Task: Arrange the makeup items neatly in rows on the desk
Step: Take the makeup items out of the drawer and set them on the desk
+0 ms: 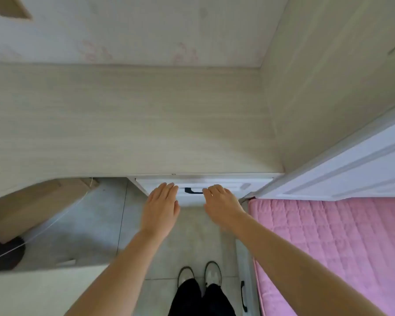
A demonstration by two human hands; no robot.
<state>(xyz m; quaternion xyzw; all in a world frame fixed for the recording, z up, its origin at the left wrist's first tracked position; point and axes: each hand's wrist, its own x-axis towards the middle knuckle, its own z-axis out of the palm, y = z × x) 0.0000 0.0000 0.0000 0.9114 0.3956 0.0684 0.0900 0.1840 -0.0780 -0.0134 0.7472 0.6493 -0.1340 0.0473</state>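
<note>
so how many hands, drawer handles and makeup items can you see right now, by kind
hands: 2, the left hand and the right hand, both reaching to the white drawer front
dark handles: 2, one on the drawer, one low beside the pink mattress
makeup items: 0 in view on the desk
total: 4

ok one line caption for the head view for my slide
Both hands, left hand and right hand, reach for the white drawer under a bare desk.
</note>
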